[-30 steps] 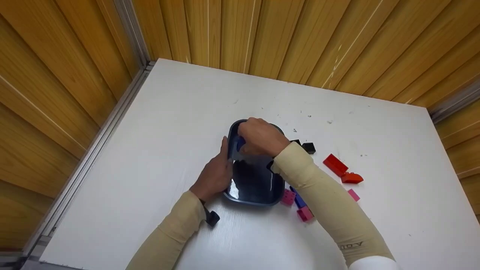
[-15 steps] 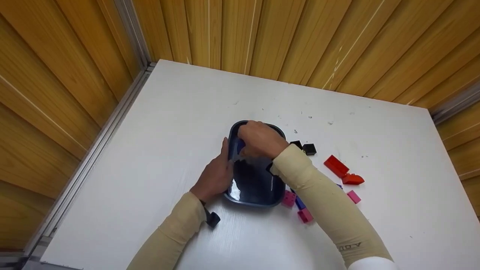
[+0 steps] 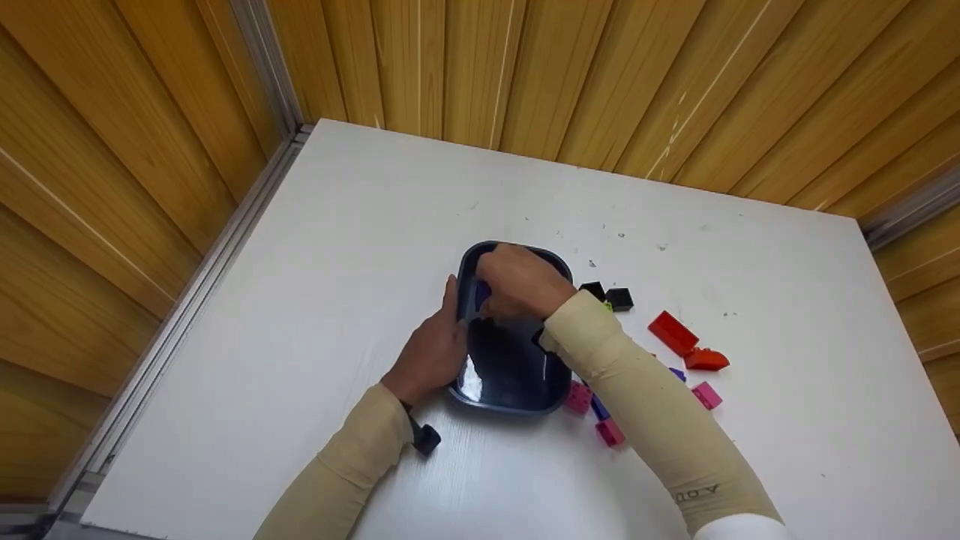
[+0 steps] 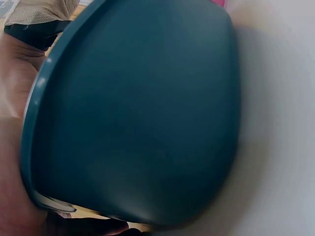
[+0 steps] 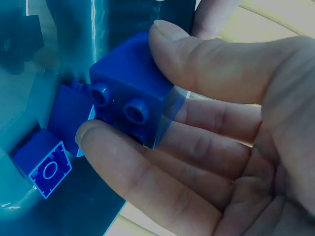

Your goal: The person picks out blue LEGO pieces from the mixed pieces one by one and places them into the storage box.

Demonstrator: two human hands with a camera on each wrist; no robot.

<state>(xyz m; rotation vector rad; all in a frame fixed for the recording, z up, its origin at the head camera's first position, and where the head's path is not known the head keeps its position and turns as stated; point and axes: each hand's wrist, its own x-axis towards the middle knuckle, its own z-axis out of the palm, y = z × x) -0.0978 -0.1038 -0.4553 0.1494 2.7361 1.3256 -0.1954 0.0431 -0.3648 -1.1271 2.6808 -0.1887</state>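
Note:
A dark blue plastic tray (image 3: 517, 375) lies before me in the head view; its smooth outer wall fills much of the left wrist view. My left hand (image 3: 427, 349) grips the tray's left side, thumb at the rim and fingers along the outside. Reaching into the tray's far end, my right hand (image 3: 525, 281) pinches a blue toy building brick (image 5: 130, 64) between thumb and fingers, its round studs facing outward in the right wrist view. Two more blue pieces, a hollow-bottomed brick (image 5: 49, 169) and another blue brick (image 5: 69, 115), lie in the tray close beside it.
Right of the tray lie two black bricks (image 3: 619, 299), a red brick (image 3: 673, 333), an orange-red curved piece (image 3: 706, 359) and several pink bricks (image 3: 577, 397). My right forearm partly covers a blue piece (image 3: 599, 407). Wood-grain panels (image 3: 480, 67) border the white table (image 3: 337, 225).
Both hands stay almost where they were at the tray. My right forearm has shifted slightly, so a little more of the small green and blue pieces beside it shows.

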